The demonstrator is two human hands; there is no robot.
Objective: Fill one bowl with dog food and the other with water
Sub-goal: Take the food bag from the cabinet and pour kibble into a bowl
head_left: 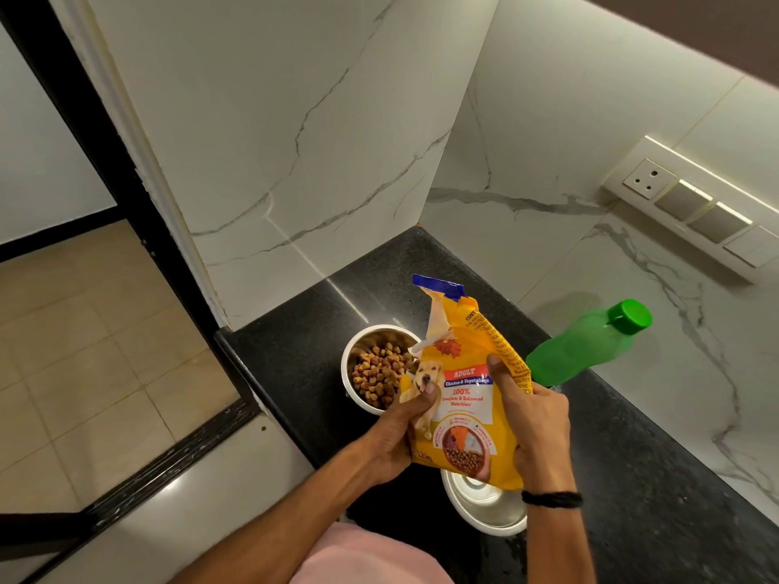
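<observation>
Dog food bag (468, 398) is standing roughly upright at the middle of the view, torn top corner with its blue strip pointing to 12 o'clock, printed front facing the camera. Left hand (400, 432) is gripping the bag's lower left edge, thumb pressing over the printed dog; right hand (535, 419) is wrapping round the right edge, thumb lying across the front (both hands closed on the bag, neither free). A black wristband (552, 498) is sitting on the right wrist. At 9 o'clock of the bag, just beside it, a steel bowl (371, 333) is holding brown kibble (379, 375), heaped well up the inside. At 6 o'clock a second steel bowl (489, 516) is showing below the bag's bottom edge, partly hidden by it; its visible part is looking bare. At 3 o'clock a green bottle (581, 347) is standing with its green cap (630, 316) on. All are resting on a black speckled countertop (632, 499) in a white marbled corner. A switch panel (691, 208) is showing on the wall at 2 o'clock.
</observation>
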